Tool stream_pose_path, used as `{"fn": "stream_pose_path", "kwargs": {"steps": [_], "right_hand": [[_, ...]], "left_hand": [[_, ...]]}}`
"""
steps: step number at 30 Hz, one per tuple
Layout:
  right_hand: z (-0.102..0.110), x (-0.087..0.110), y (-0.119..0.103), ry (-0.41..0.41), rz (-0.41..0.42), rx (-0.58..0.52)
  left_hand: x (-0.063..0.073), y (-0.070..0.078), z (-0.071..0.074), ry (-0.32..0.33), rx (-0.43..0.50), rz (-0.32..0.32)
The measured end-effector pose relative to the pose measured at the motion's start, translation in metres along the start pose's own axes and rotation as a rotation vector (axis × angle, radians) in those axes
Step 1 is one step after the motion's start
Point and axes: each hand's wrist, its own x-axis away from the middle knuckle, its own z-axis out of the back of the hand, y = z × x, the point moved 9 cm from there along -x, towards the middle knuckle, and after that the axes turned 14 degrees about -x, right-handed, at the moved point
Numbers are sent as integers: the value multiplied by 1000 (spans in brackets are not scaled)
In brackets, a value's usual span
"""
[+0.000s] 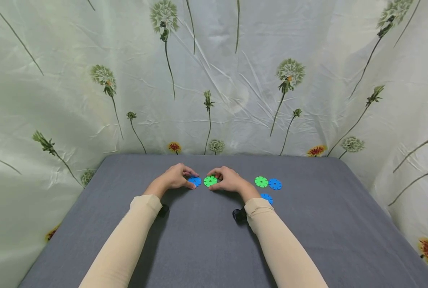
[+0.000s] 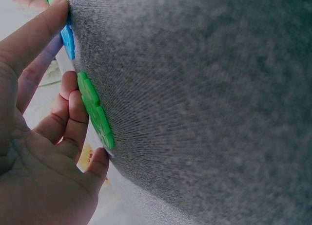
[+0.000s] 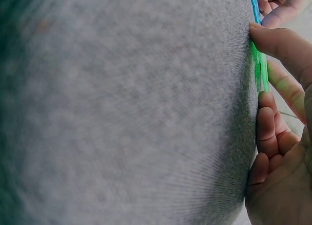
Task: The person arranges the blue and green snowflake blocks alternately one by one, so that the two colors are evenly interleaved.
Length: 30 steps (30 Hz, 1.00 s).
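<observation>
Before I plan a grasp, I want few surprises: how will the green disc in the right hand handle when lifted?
The green disc looks thin, so it's probably light. It appears flat as the right hand pinches it, suggesting stiffness. Being notched, it might resist slipping.

The head view is looking forward and down from above, taking in the far edge of the counter. The wrist views are facing low along it, close by the left grip and right grip. All three are sharing a blue disc and a green disc.
</observation>
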Motion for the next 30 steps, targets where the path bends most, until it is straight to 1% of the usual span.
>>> {"fn": "stream_pose_path", "kwargs": {"steps": [6,16,25,30], "right_hand": [[-1,-1,0,-13,3,-14],[-1,-1,0,-24,13,-32],[0,0,1,-25,-3,-25],[0,0,2,-19,-7,-13]], "left_hand": [[-1,-1,0,-3,5,0],[0,0,1,-6,2,-18],[-1,0,0,-5,14,-21],[-1,0,0,-9,5,-20]]}}
